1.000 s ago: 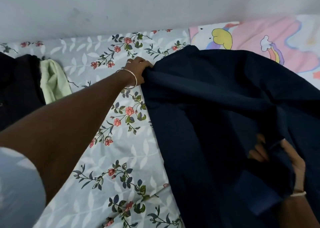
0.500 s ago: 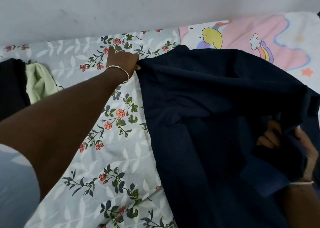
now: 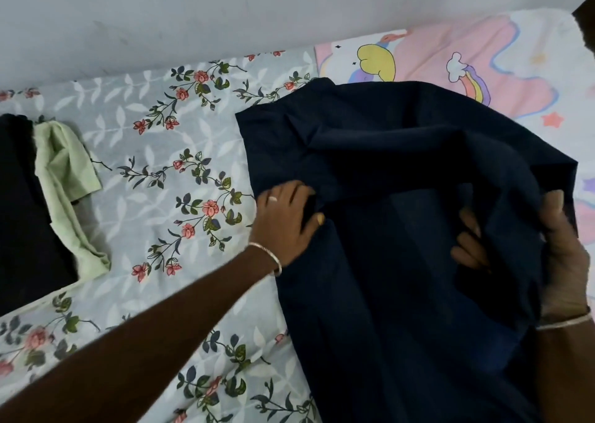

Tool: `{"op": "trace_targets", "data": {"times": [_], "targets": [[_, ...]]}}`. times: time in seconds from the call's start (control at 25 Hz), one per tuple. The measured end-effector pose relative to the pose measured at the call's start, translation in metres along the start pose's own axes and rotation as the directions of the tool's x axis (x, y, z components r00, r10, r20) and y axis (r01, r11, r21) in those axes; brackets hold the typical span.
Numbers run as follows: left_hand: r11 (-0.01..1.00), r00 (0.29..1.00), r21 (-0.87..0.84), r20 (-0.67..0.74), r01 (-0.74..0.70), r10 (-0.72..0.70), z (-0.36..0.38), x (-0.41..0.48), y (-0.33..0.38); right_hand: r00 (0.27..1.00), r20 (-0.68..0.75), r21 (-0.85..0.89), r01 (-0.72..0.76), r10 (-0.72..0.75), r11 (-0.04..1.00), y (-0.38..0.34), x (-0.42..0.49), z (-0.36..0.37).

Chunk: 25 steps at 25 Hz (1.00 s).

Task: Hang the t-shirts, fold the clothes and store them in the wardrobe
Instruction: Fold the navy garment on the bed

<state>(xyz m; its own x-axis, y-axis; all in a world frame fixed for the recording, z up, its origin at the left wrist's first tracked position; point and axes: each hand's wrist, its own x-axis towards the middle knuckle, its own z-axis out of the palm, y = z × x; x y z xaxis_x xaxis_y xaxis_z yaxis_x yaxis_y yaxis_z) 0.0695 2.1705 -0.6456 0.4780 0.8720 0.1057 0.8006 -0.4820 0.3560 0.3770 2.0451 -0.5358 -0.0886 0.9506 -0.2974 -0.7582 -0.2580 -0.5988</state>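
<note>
Early in folding a navy garment (image 3: 386, 294), spread over the right half of the floral bedsheet (image 3: 161, 197), far edge reaching the cartoon-print bedding (image 3: 483, 62). Left hand (image 3: 286, 220) clamped on a fold at its left edge; right hand (image 3: 547, 255) curled round a bunched fold on the right. Rumpled, no neat fold made yet. Left to do, by the look of it: pale green garment (image 3: 67, 178) and black garment (image 3: 19, 213) at far left, then hanging and storing. No wardrobe in view.
</note>
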Motion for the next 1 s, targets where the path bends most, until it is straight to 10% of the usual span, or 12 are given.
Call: {"op": "trace_targets", "data": {"times": [0.2, 0.4, 0.44, 0.52, 0.6, 0.68, 0.76, 1.0], "targets": [[0.997, 0.973, 0.025, 0.217, 0.069, -0.073, 0.031, -0.019, 0.001, 0.856, -0.509, -0.098, -0.16, 0.089, 0.982, 0.025, -0.027, 0.045], [0.891, 0.942, -0.386, -0.134, 0.238, -0.309, -0.001, -0.047, 0.03, 0.88, -0.355, -0.318, -0.43, 0.314, 0.845, 0.052, -0.074, 0.075], [0.79, 0.895, -0.52, -0.1, 0.326, -0.435, -0.009, -0.057, 0.041, 0.89, -0.316, -0.373, -0.436, 0.33, 0.819, 0.057, -0.082, 0.073], [0.255, 0.716, -0.774, 0.335, 0.58, -0.612, -0.032, -0.07, 0.066, 0.908, -0.204, -0.471, -0.419, 0.367, 0.776, 0.07, -0.095, 0.073], [-0.231, 0.553, -0.678, 0.715, 0.698, -0.429, -0.045, -0.08, 0.08, 0.902, -0.139, -0.568, -0.41, 0.408, 0.713, 0.082, -0.104, 0.073], [-0.392, 0.556, -0.645, 0.764, 0.656, -0.326, -0.05, -0.089, 0.09, 0.892, -0.142, -0.651, -0.41, 0.429, 0.638, 0.095, -0.114, 0.07], [-0.429, 0.589, -0.716, 0.697, 0.55, -0.408, -0.047, -0.091, 0.095, 0.896, -0.19, -0.689, -0.412, 0.401, 0.596, 0.11, -0.124, 0.062], [-0.08, 0.448, -0.717, 0.515, 0.692, -0.731, -0.022, -0.108, 0.077, 0.86, -0.443, -0.785, -0.509, 0.253, 0.354, 0.15, -0.158, 0.019]]}}
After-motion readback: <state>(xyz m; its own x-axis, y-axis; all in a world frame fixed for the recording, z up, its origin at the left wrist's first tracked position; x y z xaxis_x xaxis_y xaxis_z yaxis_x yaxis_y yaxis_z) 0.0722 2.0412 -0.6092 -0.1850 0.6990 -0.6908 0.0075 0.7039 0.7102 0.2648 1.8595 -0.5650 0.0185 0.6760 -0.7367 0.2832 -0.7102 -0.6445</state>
